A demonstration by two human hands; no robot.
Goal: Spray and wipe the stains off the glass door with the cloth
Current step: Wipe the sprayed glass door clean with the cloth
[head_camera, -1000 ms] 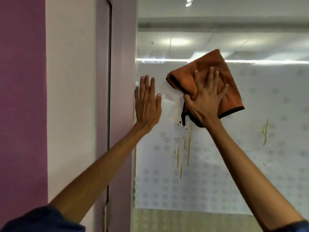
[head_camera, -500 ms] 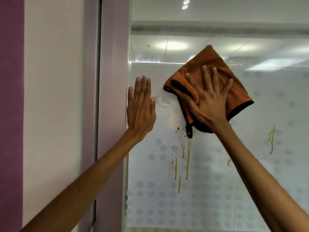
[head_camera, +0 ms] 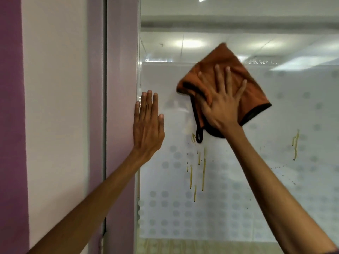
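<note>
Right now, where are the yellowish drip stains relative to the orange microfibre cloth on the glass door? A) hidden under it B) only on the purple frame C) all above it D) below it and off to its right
D: the drip streaks run below the orange cloth pressed by the right hand, with another streak lower right on the glass door.

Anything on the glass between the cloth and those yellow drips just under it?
Nothing visible. The right hand presses the orange cloth flat on the glass door; the yellow drips lie directly below on bare glass. The left hand rests aside.

Count at the glass
2 hands [head_camera: 147, 127] [head_camera: 222, 105], 1 orange cloth [head_camera: 251, 90], 1 glass door [head_camera: 275, 198], 2 clusters of yellow stains [head_camera: 199, 169] [head_camera: 295, 145].
</note>
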